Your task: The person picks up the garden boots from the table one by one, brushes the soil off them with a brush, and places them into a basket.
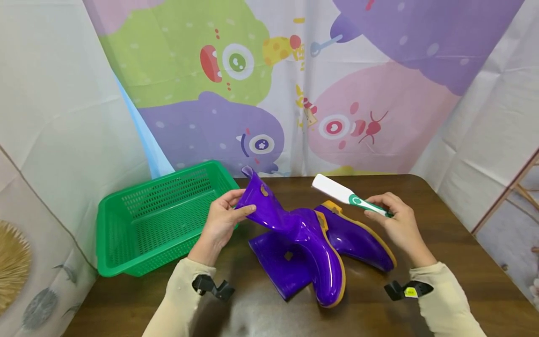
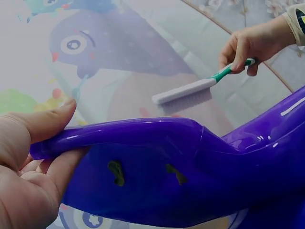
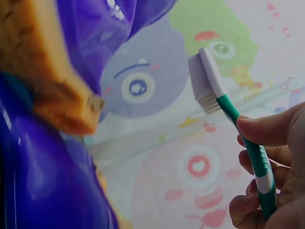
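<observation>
Two shiny purple rain boots with yellow-orange soles are in the head view. My left hand (image 1: 222, 222) pinches the top of the upper boot (image 1: 311, 243) between thumb and fingers, lifting its shaft over the other boot (image 1: 358, 241), which lies on its side. Brown smudges (image 2: 116, 172) mark the raised shaft in the left wrist view. In my right hand (image 1: 397, 222) is a white brush (image 1: 337, 189) with a green and white handle, held by that handle. Its pale bristles (image 3: 202, 90) show in the right wrist view, apart from the boots.
A green perforated plastic basket (image 1: 168, 220) stands at the left of the dark wooden table (image 1: 236, 304), close to the left hand. Behind the table hangs a cloth (image 1: 290, 93) with cartoon monsters. White fabric flanks both sides.
</observation>
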`<state>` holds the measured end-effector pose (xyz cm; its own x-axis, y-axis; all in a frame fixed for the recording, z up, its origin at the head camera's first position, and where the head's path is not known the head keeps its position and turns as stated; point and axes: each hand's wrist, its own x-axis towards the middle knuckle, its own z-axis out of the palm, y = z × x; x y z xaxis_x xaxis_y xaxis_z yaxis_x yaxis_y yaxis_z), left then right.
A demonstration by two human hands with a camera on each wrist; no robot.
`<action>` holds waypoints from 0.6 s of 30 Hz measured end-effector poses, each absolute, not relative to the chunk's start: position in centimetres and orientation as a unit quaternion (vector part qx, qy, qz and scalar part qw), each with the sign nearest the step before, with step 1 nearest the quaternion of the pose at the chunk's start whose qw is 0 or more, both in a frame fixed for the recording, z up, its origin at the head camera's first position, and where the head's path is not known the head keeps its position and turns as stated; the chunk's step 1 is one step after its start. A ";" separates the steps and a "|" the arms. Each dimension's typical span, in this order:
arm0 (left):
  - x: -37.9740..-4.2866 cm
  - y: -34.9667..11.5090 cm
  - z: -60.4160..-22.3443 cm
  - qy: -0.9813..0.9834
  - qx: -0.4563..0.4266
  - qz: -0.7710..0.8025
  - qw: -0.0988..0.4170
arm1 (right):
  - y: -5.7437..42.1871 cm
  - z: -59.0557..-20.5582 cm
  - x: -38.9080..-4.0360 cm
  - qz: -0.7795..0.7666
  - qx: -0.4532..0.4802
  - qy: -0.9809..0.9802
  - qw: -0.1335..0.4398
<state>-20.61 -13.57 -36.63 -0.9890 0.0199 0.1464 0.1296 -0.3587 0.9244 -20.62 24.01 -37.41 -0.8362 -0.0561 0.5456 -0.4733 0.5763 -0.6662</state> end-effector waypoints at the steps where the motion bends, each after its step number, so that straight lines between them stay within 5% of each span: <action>1: -20.6 -13.4 -36.6 -0.563 -0.067 -0.823 0.035 | 23.8 -37.4 -20.6 0.440 0.158 -0.851 0.240; 18: -20.7 -12.7 -36.9 -0.568 -0.094 -0.816 0.061 | 19.3 -36.9 -20.5 0.556 0.203 -0.779 0.207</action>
<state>-20.73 -12.73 -36.87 -0.9747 0.0065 0.2234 0.2072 -0.3483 0.9142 -20.47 19.33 -36.88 -0.8323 -0.0852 0.5478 -0.5458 0.2994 -0.7826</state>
